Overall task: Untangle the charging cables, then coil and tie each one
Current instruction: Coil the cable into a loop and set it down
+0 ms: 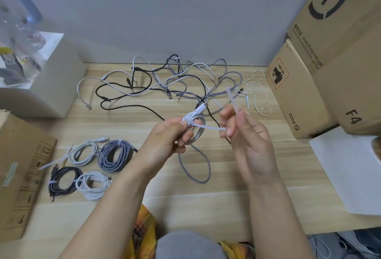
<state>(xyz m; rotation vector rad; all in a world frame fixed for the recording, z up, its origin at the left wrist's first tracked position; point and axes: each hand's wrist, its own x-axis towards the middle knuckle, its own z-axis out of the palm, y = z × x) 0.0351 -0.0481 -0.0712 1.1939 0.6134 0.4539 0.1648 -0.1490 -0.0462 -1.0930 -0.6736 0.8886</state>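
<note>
My left hand [171, 135] grips a small coil of white cable [199, 132] above the middle of the wooden table, its plug ends [201, 109] sticking up and away. A white cable tie [212, 127] runs from the coil to my right hand [245, 135], which pinches it; the tie's other end [232, 98] rises past my fingers. A tangle of black, white and grey braided cables [175, 79] sprawls at the back of the table. One grey braided loop [198, 163] hangs down beneath the held coil.
Several tied coils lie at the front left: white [82, 153], grey braided [114, 154], black [61, 181], white [93, 184]. Loose ties [54, 162] lie beside them. Cardboard boxes [309, 85] stand right, another box [18, 174] left, a white box [53, 81] back left, white paper [350, 168] front right.
</note>
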